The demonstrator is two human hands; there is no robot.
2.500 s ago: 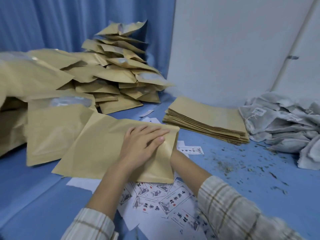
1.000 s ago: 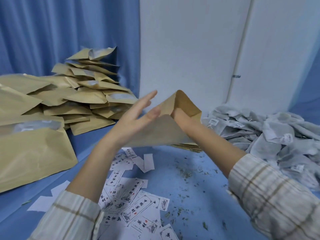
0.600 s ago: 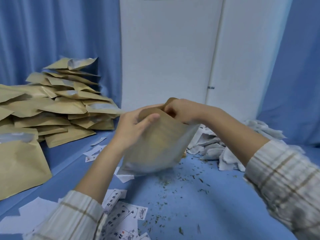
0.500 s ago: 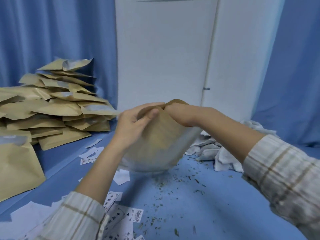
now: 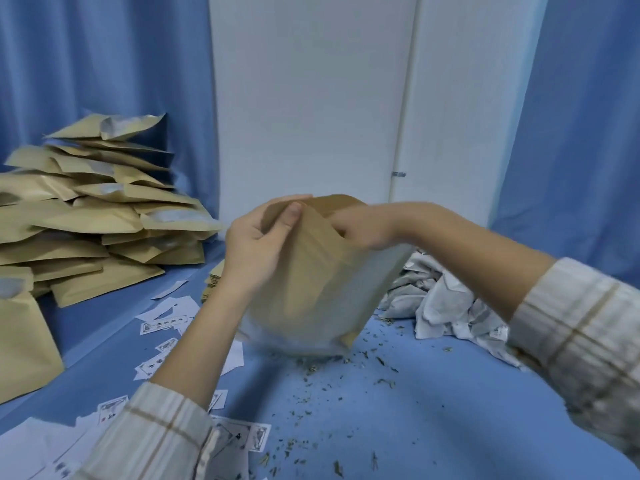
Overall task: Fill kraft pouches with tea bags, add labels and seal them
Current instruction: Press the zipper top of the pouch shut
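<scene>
A kraft pouch [image 5: 311,285] stands upright in the air over the blue table [image 5: 398,410], mouth up, its lower part blurred. My left hand [image 5: 258,242] pinches the near lip of the mouth between thumb and fingers. My right hand [image 5: 363,226] grips the far lip, its fingers partly inside the opening. White tea bags [image 5: 446,303] lie in a heap to the right, behind the pouch. Printed paper labels [image 5: 166,323] are scattered on the table at the left and near me.
A tall pile of kraft pouches [image 5: 104,216] fills the left side against the blue curtain. A flat stack of pouches [image 5: 212,284] peeks out behind my left wrist. Loose tea crumbs [image 5: 332,400] litter the table centre. A white door stands behind.
I lifted one flat pouch from the table, raised it upright and took its mouth in both hands. My view swung right and up.
</scene>
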